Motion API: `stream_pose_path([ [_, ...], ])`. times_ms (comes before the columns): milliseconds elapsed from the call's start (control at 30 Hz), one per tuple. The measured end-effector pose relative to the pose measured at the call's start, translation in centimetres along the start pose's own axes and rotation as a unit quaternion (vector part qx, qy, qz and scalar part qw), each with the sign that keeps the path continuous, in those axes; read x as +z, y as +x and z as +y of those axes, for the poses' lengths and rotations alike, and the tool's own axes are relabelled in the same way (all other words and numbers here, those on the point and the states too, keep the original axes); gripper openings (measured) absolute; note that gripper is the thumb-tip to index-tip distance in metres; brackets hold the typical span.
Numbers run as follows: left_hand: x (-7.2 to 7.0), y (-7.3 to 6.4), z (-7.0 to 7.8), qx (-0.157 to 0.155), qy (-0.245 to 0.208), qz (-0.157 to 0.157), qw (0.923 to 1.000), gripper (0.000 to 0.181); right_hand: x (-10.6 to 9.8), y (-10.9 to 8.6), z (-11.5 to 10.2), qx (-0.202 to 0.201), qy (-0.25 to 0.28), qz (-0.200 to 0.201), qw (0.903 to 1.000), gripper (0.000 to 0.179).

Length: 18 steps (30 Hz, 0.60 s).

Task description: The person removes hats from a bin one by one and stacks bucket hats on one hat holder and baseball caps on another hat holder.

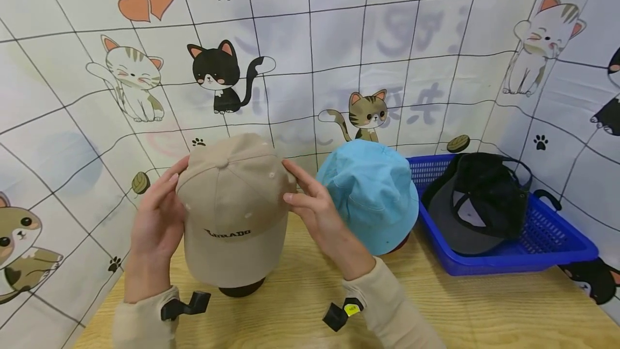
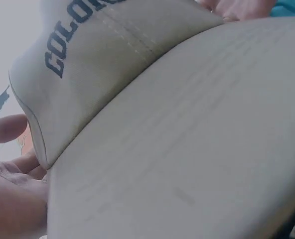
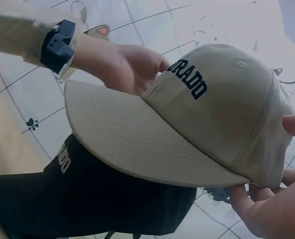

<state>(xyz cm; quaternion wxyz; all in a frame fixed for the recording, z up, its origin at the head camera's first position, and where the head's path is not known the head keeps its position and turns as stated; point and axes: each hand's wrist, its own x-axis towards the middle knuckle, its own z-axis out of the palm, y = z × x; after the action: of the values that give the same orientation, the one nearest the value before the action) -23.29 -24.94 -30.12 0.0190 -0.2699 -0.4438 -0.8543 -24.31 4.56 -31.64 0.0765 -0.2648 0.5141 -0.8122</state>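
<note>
Both hands hold a beige baseball cap (image 1: 232,198) with dark lettering on its front, one at each side. My left hand (image 1: 157,225) grips its left side, and my right hand (image 1: 319,214) grips the right side with thumb and fingers. In the right wrist view, right-hand fingers (image 3: 242,199) are under the cap's lower edge. Directly below the beige cap is a black cap (image 3: 122,194) with pale lettering; from the head only a dark sliver of it shows. The left wrist view is mostly filled by the beige brim (image 2: 177,139).
A light blue bucket hat (image 1: 370,193) stands right of the beige cap, with a dark red edge under it. Farther right, a blue plastic basket (image 1: 557,246) holds a black and grey cap (image 1: 489,203). A cat-print cloth (image 1: 290,42) hangs behind the wooden table (image 1: 290,316).
</note>
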Motion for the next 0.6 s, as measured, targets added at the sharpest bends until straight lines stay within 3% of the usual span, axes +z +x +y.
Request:
stream_pose_path([
  [233,-0.9,0.0,0.3,-0.025,0.061,0.038,0.9971,0.046,0.1,0.6,1.4,0.014,0.005,-0.008,0.9999,0.077],
  [400,-1.7,-0.1,0.3,-0.048,0.079,0.046,0.9946,0.046,0.1,0.9,2.3,0.032,-0.006,-0.007,0.9995,0.077],
  [600,-2.6,-0.4,0.4,-0.062,0.132,0.062,0.9874,0.044,0.3,1.0,3.1,0.049,-0.008,-0.004,0.9988,0.077],
])
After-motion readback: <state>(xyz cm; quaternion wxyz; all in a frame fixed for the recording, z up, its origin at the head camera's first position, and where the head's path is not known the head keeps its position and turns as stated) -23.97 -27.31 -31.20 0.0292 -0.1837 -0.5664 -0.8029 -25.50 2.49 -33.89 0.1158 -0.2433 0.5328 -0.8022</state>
